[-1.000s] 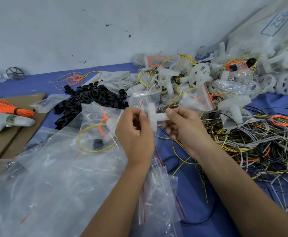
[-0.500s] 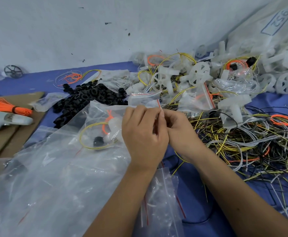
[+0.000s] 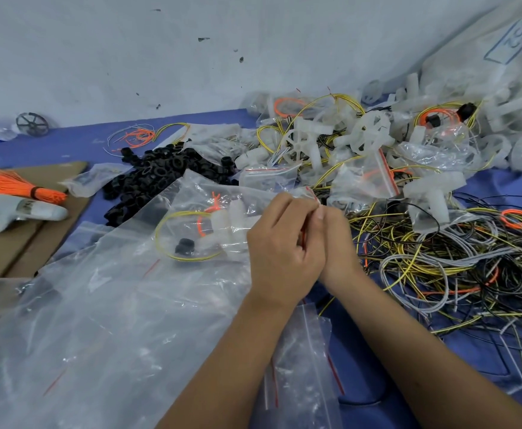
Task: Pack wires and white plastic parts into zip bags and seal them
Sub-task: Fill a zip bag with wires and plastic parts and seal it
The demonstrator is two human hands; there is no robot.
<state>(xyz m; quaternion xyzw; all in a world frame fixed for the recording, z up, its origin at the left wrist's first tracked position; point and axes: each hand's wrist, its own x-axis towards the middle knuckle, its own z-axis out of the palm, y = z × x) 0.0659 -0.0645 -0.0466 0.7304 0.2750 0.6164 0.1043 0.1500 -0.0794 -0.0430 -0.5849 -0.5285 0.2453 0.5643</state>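
Since a second ago the hands have closed together and dropped; the white plastic part seen then between them is now out of sight, presumably inside the bag. Left hand (image 3: 279,243) and right hand (image 3: 335,243) touch knuckle to knuckle, fingers of both curled and pinching the red-striped mouth of a small zip bag (image 3: 310,196); bag body mostly hidden behind the hands, contents cannot be told. Judged step: sealing. To do it well: pinch the zip strip at one end, run thumb and forefinger along its whole length, keep any wire ends clear of the track. Just left of the hands, a filled bag (image 3: 210,230) lies on a large clear plastic sheet (image 3: 98,305), holding a yellow wire loop, orange wire, a black ring, a white part. Beyond it, a heap of black rings (image 3: 160,178). Right of the hands, the loose wire tangle (image 3: 439,267); behind, a pile of white plastic parts (image 3: 371,134) mixed with bags. Empty zip bags (image 3: 303,366) lie between the forearms. Far left: orange wire bundle (image 3: 8,185), white controller (image 3: 11,212) on cardboard (image 3: 11,252).
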